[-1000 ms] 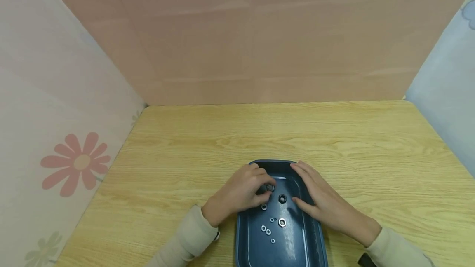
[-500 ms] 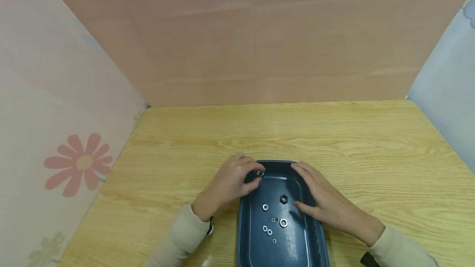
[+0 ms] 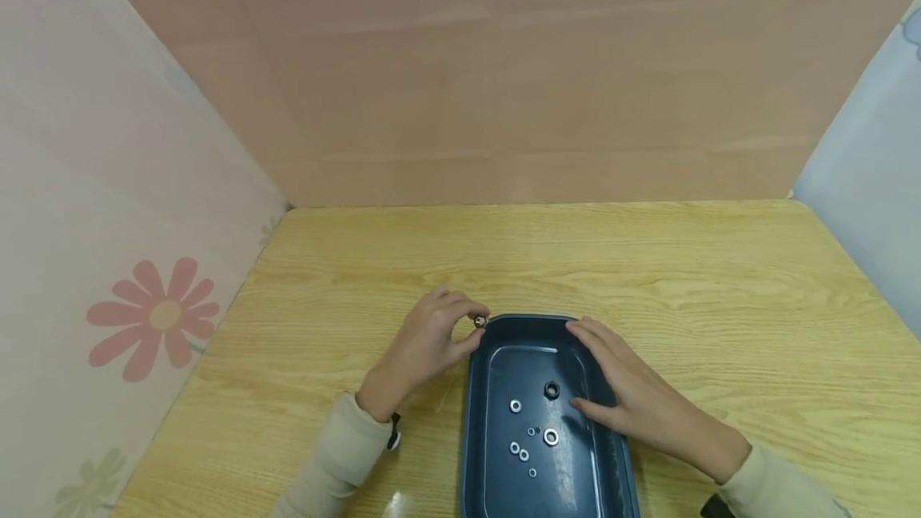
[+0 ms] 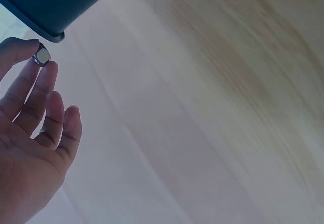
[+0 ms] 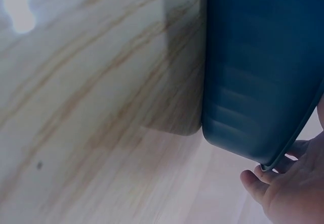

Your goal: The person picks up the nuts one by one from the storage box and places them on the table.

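Observation:
Between thumb and fingertips, my left hand (image 3: 420,342) pinches a shiny metal nut (image 3: 480,321) just outside the far left corner of the blue tray (image 3: 468,454). In the left wrist view, the same nut (image 4: 42,55) shows a pale flat face, close below the tray's corner. My right hand (image 3: 626,390) rests on the tray's right rim, fingers extended toward the far corner and thumb over the inside. Inside the tray lie a large dark nut (image 3: 551,390), a large silver nut (image 3: 551,437) and several smaller nuts or washers, one of them a silver ring (image 3: 515,406).
The tray stands on a wood-grain table (image 3: 360,262). A plain brownish panel (image 3: 489,86) closes off the back. Patterned side walls stand at left, with a pink flower print (image 3: 164,315), and at right.
My left hand has carried the nut from over the tray's inside, left and away from me, to just beyond the far left corner. My right hand has stayed on the rim.

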The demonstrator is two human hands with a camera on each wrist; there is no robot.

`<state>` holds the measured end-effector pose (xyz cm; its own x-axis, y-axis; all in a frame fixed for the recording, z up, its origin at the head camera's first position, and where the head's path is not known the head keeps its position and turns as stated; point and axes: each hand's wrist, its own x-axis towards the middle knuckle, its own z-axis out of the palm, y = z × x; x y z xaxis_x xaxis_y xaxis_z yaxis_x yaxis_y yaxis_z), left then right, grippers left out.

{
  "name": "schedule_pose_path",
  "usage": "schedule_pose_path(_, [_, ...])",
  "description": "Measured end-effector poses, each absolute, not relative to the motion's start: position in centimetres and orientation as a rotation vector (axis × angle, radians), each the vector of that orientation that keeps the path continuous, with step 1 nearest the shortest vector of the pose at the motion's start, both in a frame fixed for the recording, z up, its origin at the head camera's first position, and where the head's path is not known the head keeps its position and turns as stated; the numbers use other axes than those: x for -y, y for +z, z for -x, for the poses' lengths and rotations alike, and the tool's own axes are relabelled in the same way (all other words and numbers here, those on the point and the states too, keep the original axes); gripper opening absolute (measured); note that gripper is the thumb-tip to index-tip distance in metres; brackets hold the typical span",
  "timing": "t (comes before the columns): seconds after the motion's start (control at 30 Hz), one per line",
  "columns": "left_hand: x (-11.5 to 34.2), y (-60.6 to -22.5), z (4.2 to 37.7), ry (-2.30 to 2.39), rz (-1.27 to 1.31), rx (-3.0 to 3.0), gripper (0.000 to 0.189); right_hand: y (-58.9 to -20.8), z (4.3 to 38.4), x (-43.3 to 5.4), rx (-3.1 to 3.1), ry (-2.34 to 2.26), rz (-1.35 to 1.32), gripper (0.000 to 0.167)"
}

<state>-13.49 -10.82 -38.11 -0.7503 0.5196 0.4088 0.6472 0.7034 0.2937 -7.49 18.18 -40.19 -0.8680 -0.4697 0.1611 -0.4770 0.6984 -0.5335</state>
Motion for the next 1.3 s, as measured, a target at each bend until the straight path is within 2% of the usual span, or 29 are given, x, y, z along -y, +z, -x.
schedule_pose_path(1.3, [14.1,-40.6,15.1,-0.599,0.67,2.714,0.02,-40.3,7.9,-18.2,2.908,0.891,-0.783,0.091])
